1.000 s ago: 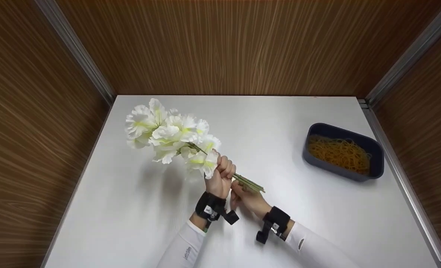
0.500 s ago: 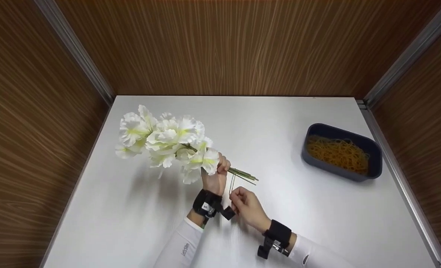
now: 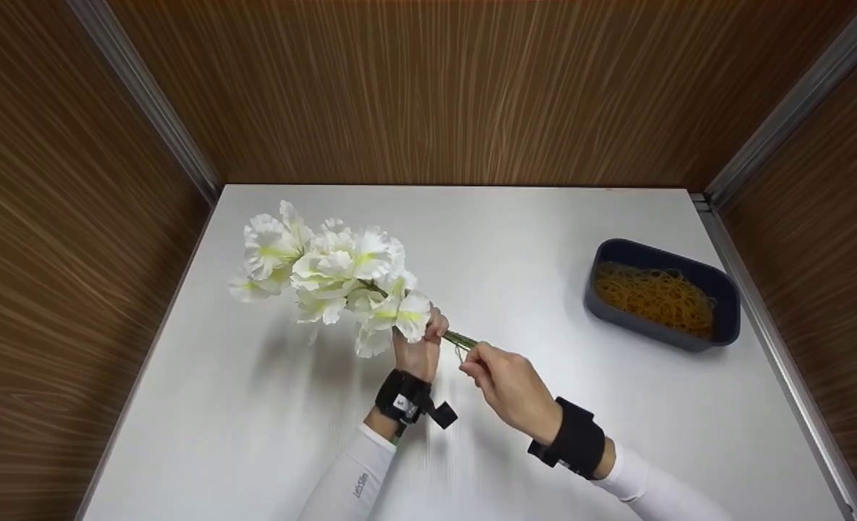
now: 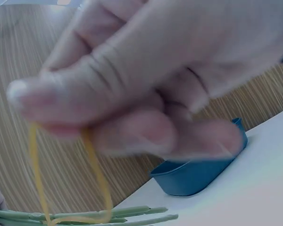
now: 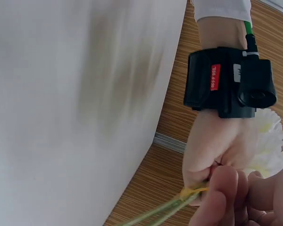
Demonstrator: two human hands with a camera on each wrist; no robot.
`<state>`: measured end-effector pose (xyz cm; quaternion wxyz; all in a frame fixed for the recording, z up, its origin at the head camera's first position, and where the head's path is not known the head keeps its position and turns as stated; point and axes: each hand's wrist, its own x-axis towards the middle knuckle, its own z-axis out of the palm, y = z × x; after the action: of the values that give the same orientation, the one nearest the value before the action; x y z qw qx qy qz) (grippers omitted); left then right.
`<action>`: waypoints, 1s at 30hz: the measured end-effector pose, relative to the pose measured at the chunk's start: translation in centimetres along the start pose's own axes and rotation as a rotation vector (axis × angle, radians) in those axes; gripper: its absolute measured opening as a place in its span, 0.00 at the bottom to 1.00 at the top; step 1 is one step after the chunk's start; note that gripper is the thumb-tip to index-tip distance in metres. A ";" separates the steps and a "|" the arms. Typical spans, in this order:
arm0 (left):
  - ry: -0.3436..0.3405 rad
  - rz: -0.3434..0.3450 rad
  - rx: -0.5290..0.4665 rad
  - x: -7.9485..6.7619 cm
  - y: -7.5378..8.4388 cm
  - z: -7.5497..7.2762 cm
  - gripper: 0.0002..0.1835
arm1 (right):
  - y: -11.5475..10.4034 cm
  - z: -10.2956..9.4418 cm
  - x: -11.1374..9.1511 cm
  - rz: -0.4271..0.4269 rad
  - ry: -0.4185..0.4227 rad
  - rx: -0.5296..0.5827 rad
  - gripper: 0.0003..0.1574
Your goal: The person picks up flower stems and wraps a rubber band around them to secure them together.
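Observation:
White flowers with yellow-green centres (image 3: 327,271) are bunched at the left of the head view, above the table. My left hand (image 3: 415,356) grips their green stems (image 3: 461,339) just below the blooms. The cut ends stick out to the right, partly behind my right hand (image 3: 521,394). Between its thumb and finger that hand pinches a yellow rubber band (image 4: 98,181). The left wrist view has the band stretched in a loop from the fingertips down to the stems. In the right wrist view the band (image 5: 187,192) circles the stems close to my left hand.
A dark blue tub (image 3: 649,334) holding many yellow rubber bands (image 3: 656,298) stands at the right of the white table (image 3: 515,239). Wood-grain panels (image 3: 428,94) enclose the table at the back and both sides.
My right hand first drew the band down away from the stems, then moved up and right to the stem ends. My left hand and the flowers shifted slightly left.

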<state>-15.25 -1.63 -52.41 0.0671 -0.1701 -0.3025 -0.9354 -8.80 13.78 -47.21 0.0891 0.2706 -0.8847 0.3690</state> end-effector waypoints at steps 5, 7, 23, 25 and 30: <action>-0.010 -0.018 -0.036 -0.1 0.0 0.5 0.15 | -0.4 -1.0 1.5 -0.106 -0.088 0.008 0.08; -0.005 -0.042 -0.081 -0.1 0.2 1.2 0.16 | -0.4 -1.2 2.1 -0.118 -0.154 0.055 0.07; -0.033 -0.079 -0.031 -1.1 0.1 1.9 0.15 | -1.5 -5.3 5.4 -0.198 -0.177 0.188 0.04; -0.073 -0.088 -0.059 -1.3 0.0 1.7 0.14 | -1.5 -6.1 5.8 -0.204 -0.159 0.163 0.04; -0.139 -0.116 -0.087 -1.6 -0.3 1.6 0.15 | -0.6 -7.7 6.5 -0.215 -0.139 0.178 0.04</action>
<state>-13.38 -0.45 -51.97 -0.0155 -0.2195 -0.2749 -0.9360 -14.22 16.14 -39.11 0.0423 0.3957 -0.8183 0.4146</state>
